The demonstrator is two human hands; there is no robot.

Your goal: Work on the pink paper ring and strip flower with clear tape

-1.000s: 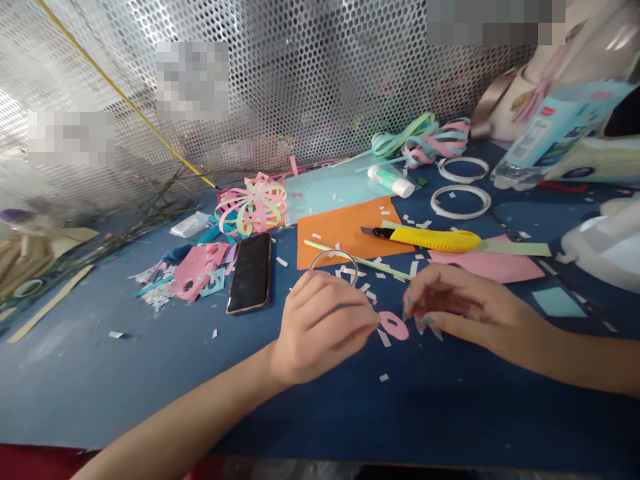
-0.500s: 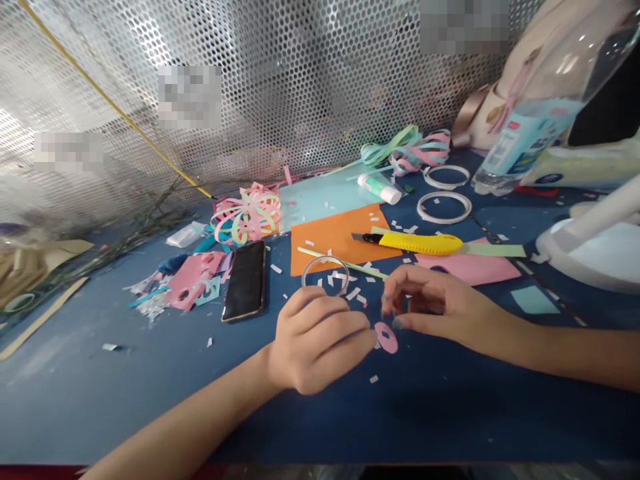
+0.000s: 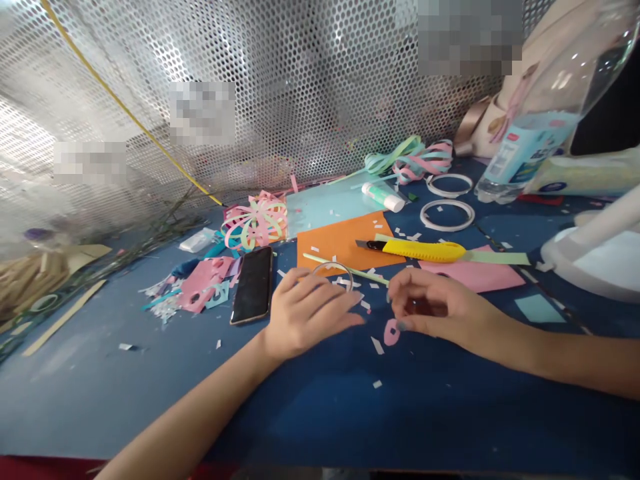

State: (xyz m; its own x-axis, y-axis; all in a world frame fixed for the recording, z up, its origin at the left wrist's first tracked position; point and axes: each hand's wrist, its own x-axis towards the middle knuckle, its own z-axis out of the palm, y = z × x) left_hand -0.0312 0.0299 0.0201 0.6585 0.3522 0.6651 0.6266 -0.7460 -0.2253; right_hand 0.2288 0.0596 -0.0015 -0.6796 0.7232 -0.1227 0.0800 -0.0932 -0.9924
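Note:
A small pink paper ring (image 3: 391, 333) with a hole in its middle is at the thumb tip of my right hand (image 3: 440, 303), whose fingers are curled toward the thumb. The exact pinch is partly hidden. To its left, my left hand (image 3: 310, 313) hovers palm down with its fingers stretched out, holding nothing. Behind the left fingers lies a roll of narrow tape (image 3: 345, 268), partly covered. A yellow utility knife (image 3: 425, 250), blade out, lies beyond my right hand.
An orange sheet (image 3: 330, 240), a glue stick (image 3: 383, 197), two white tape rings (image 3: 447, 215) and white paper scraps lie behind the hands. A phone (image 3: 253, 283) and pink cut paper (image 3: 203, 283) are at left. A bottle (image 3: 530, 147) and white lamp base (image 3: 590, 260) stand right.
My left hand has drawn away from the pink paper ring, and its fingers have straightened. The ring is now turned more edge-on at my right thumb. The whole view has shifted slightly.

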